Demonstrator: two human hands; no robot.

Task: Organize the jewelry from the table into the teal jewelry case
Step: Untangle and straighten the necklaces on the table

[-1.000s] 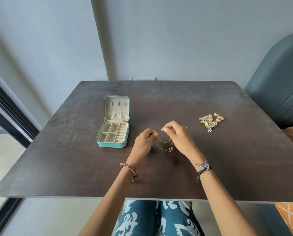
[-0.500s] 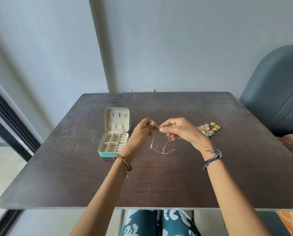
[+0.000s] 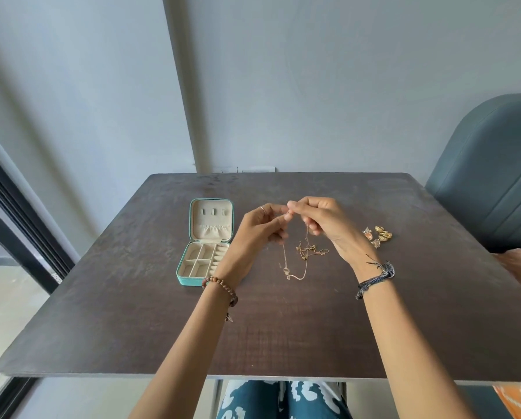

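Head view: a person seated at a dark worktop is holding up a thin gold necklace. The left hand and the right hand are meeting at the top of the chain, each pinching it between thumb and fingers, the remaining fingers loosely curled. Below the fingers, the chain is hanging in a loop with a knotted tangle partway down; its lowest part appears to be reaching the worktop, though contact is hard to confirm. Left of the fingers, the teal jewelry case is lying open, its lid flat and its cream compartments looking bare. Right of the fingers, well apart, a small pile of rings and earrings is waiting on the worktop.

The step in hand appears to be untangling or fastening the necklace before storing it. Doing it well likely means keeping both pinches light and close together, letting the chain hang freely so the knot loosens under its own weight, and avoiding hard pulls that would tighten it. Only 1 piece is being handled; nothing looks stored yet.
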